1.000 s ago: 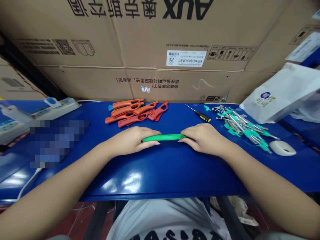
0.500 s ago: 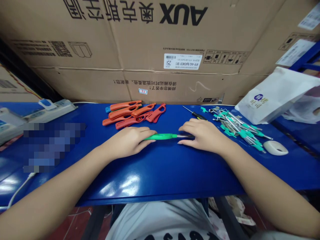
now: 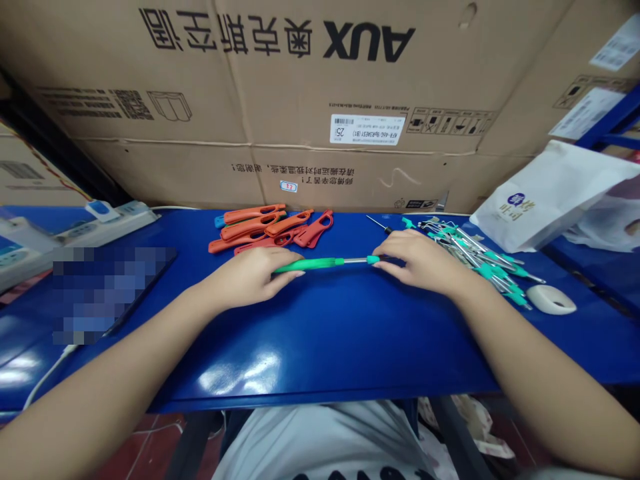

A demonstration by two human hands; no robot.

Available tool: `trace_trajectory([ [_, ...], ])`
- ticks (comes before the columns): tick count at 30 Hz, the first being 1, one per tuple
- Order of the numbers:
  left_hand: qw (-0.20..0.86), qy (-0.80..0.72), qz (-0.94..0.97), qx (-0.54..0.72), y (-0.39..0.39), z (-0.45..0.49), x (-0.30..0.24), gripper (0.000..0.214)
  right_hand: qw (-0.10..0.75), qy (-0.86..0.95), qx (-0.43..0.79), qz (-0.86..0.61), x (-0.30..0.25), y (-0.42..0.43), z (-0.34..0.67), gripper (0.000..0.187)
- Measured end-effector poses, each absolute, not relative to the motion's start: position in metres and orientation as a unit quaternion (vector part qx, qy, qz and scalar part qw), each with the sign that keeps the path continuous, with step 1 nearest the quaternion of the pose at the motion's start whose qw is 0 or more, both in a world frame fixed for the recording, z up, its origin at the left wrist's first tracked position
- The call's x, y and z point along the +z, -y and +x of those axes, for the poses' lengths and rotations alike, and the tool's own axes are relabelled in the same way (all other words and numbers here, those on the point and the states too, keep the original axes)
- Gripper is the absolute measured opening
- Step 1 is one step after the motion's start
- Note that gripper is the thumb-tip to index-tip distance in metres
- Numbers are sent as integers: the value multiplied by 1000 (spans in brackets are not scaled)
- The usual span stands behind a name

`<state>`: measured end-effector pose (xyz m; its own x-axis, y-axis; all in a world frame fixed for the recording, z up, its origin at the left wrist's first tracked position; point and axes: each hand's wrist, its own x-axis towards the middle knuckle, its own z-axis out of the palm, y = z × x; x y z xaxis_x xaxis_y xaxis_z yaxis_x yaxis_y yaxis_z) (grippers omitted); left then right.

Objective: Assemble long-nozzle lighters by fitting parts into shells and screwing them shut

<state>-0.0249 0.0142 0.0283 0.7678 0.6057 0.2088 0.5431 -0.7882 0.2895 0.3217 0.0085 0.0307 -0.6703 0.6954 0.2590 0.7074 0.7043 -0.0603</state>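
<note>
My left hand (image 3: 255,275) is closed around the green handle of a long-necked lighter (image 3: 313,265), held level just above the blue table. A thin metal tube (image 3: 356,261) runs right from the handle to a teal end piece (image 3: 373,260). There my right hand (image 3: 417,259) pinches, thumb and fingers closed at the teal piece; something dark shows between them, too hidden to name. Behind the right hand lies a screwdriver (image 3: 379,223), its handle mostly covered. Several orange and red lighter shells (image 3: 250,230) lie in a pile beyond my left hand.
Metal tubes with teal parts and wires (image 3: 480,257) are heaped at the right, beside a white rounded object (image 3: 551,299). A white paper bag (image 3: 535,200) stands behind. A power strip (image 3: 105,227) and a blurred dark device with a cable (image 3: 43,377) are left. Cardboard (image 3: 280,100) walls the back.
Both hands have shifted slightly up the view. My right hand has moved right along the tube, and the teal end piece now shows between the hands.
</note>
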Motion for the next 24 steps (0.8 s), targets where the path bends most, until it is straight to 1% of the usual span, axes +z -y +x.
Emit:
trace_trajectory([
  [4,184,-290,924,168,-6,-12,23,32,151,920,22,-362,24,-1,305,20],
  [9,249,-285,911,164,2,-1,14,35,96,942,23,-322,19,10,288,28],
  [13,303,-295,891,165,3,-1,12,34,103,942,51,-316,18,12,287,29],
  [15,303,-297,890,168,3,-2,12,33,95,940,60,-323,18,12,288,28],
  [17,268,-285,904,173,4,-2,12,32,88,940,64,-324,18,12,288,28],
  [20,228,-276,915,188,7,-1,12,29,114,946,36,-303,13,11,288,28],
  [24,296,-311,882,193,10,-2,13,30,184,944,-40,-271,5,11,287,27],
])
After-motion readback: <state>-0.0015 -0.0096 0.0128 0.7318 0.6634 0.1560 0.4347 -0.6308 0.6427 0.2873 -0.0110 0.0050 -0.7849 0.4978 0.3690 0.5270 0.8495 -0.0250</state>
